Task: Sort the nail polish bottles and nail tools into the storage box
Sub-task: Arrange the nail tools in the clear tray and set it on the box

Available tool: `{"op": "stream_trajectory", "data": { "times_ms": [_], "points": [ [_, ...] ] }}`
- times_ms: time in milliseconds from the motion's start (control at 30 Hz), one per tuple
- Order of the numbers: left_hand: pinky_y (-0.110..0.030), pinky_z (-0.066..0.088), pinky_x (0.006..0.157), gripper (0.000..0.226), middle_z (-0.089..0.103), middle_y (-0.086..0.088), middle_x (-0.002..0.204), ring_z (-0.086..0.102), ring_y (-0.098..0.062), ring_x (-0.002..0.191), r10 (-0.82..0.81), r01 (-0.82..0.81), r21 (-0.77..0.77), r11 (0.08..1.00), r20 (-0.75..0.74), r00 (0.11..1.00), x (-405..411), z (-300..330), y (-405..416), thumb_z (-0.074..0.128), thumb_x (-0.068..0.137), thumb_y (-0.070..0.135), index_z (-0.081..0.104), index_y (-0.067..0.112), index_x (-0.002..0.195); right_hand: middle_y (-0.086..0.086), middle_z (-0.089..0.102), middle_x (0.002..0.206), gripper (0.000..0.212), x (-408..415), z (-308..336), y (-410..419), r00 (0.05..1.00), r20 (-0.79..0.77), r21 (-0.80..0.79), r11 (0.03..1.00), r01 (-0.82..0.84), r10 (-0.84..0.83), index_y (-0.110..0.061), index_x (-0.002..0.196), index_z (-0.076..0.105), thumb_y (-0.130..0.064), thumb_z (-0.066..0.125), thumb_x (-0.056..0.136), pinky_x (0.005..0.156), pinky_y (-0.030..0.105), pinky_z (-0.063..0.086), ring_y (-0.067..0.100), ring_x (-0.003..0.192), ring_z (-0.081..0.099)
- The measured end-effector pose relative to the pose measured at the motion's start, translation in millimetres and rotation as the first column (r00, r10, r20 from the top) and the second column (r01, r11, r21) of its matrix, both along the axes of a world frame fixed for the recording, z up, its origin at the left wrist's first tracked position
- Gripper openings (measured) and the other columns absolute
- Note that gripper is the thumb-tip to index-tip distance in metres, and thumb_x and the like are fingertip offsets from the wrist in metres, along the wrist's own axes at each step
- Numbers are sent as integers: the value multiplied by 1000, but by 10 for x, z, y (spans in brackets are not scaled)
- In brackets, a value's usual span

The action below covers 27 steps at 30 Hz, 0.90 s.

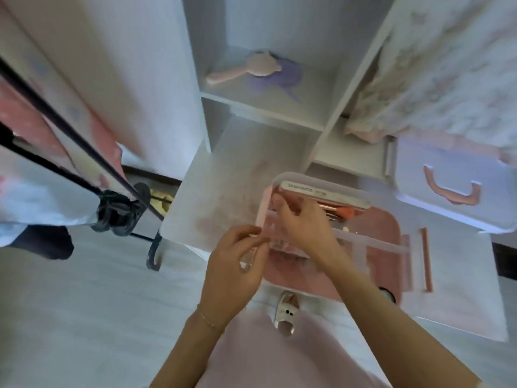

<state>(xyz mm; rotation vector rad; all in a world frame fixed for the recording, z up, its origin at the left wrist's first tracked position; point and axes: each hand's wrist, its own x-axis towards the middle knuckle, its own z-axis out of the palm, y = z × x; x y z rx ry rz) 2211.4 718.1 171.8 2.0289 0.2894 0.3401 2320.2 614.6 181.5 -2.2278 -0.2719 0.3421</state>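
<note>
A pink storage box (383, 222) stands open on the floor below me, with a clear tray (361, 236) across its top. A long white nail file (321, 191) and several thin metal tools (335, 212) lie at the tray's far end. My left hand (235, 270) is at the box's left edge and pinches a small clear bottle-like object (247, 261); blur hides what it is. My right hand (305, 222) reaches over the tray with curled fingers that seem to pinch something small near the file.
The box's white lid with a pink handle (450, 191) lies open at the right. A white shelf unit (268, 107) holds a pink hairbrush (246, 70). A black rack leg (84, 147) stands left. A slipper (285, 309) shows below the box.
</note>
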Motion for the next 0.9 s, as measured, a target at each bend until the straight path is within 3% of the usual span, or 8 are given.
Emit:
{"op": "stream_trajectory", "data": {
  "times_ms": [67, 167, 267, 400, 500, 667, 800, 900],
  "points": [
    [-17, 46, 83, 26, 66, 6, 95, 59, -5, 92, -19, 20, -30, 999, 28, 999, -4, -18, 103, 54, 83, 29, 73, 12, 86, -5, 65, 82, 28, 56, -39, 102, 999, -42, -125, 992, -6, 1, -23, 89, 65, -46, 48, 87, 66, 26, 40, 13, 78, 59],
    [-15, 44, 81, 25, 66, 12, 90, 58, -6, 91, -13, 15, -98, 995, 23, 1000, -15, -124, 278, 51, 82, 31, 70, 17, 88, -6, 60, 84, 27, 34, -87, 213, 999, -34, -193, 981, 5, -12, -16, 99, 62, -38, 52, 87, 71, 25, 39, 13, 79, 55],
    [-1, 41, 71, 14, 62, 16, 96, 57, 7, 86, -9, -78, -371, 925, -226, 974, 24, -302, 350, 53, 90, 24, 62, 27, 101, -6, 60, 89, 24, -47, -104, 240, 1000, -1, -167, 986, -22, 22, -15, 103, 59, -31, 44, 93, 67, 17, 37, 9, 79, 56],
    [-9, 46, 61, 18, 61, 11, 75, 57, -5, 72, -231, -126, -738, 663, -362, 903, 156, -494, 314, 46, 95, 18, 60, 24, 85, -5, 58, 90, 22, -110, -137, 252, 999, 40, -177, 984, -3, 10, -17, 98, 56, -30, 39, 96, 58, 5, 37, -1, 73, 51],
    [-18, 49, 68, 22, 65, -6, 92, 59, -14, 79, -336, -93, -823, 561, -329, 883, 228, -565, 280, 45, 95, 14, 62, 8, 108, -3, 58, 94, 27, -118, -182, 263, 997, 72, -204, 979, 14, 1, -11, 104, 58, -26, 37, 97, 62, 5, 35, 9, 83, 52],
    [-35, 44, 86, 32, 60, -18, 108, 55, -26, 95, -395, -141, -905, 401, -310, 864, 303, -628, 382, 50, 91, 5, 56, -3, 121, 3, 60, 101, 30, -125, -226, 250, 997, 83, -202, 979, 18, -1, -11, 109, 59, -27, 36, 97, 79, 26, 41, 15, 92, 54],
    [-18, 50, 72, 24, 71, 3, 100, 65, -13, 92, -283, -29, -820, 571, -230, 931, 260, -555, 375, 49, 94, 14, 65, 24, 109, 3, 61, 106, 33, -142, -239, 245, 996, 91, -183, 982, 40, -24, -12, 111, 60, -29, 35, 97, 85, 30, 43, 17, 98, 54],
    [-26, 49, 89, 35, 60, 8, 118, 58, -10, 109, -279, 39, -746, 665, -199, 940, 160, -536, 253, 35, 93, 42, 55, 33, 120, 5, 61, 110, 36, -151, -234, 238, 997, 78, -168, 985, 39, -26, -11, 111, 62, -30, 35, 97, 88, 32, 44, 17, 100, 54]
  ]
}}
